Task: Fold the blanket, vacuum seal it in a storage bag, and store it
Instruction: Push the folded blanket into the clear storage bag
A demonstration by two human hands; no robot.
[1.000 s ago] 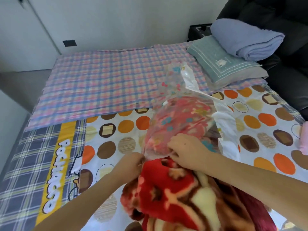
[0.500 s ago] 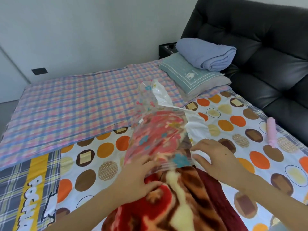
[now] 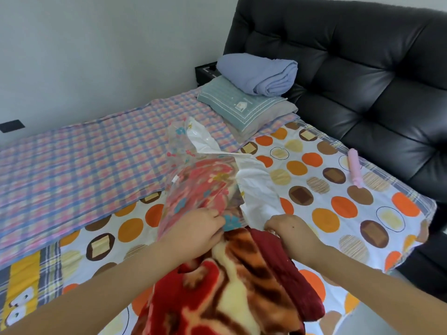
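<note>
While the red patterned blanket (image 3: 229, 286) lies on the bed (image 3: 321, 213) with its far end inside the clear flowered storage bag (image 3: 200, 187), both hands sit at the bag's mouth. The left hand (image 3: 196, 234) has its fingers (image 3: 216, 217) curled, pinching the bag's clear edge on top of the blanket. The right hand (image 3: 292, 234) curls its fingers (image 3: 272, 224) round the bag's white edge, just beside the blanket's dark red flank. The blanket's near part spreads out of the bag between the forearms. A pink tube (image 3: 355, 170) lies well apart, near the black headboard (image 3: 362, 68).
</note>
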